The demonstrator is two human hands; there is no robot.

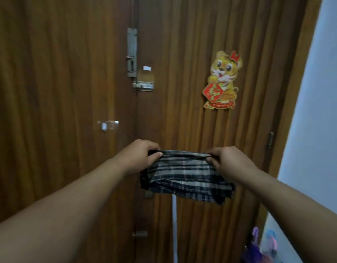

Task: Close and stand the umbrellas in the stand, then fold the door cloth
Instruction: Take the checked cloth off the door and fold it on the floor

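Your left hand (144,155) is pinching one top corner of the cloth (184,175), your right hand (227,161) the other, holding it mid-air before the door (69,73). You're folding; next, bring the corners together. Umbrellas (258,249) probably stand low right.

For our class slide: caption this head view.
Both hands, left and right, hold a folded plaid cloth before a wooden door.

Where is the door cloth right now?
In the head view the plaid door cloth hangs low at centre, in front of the wooden door, its top edge pinched between the left hand and the right hand, below the tiger sticker.
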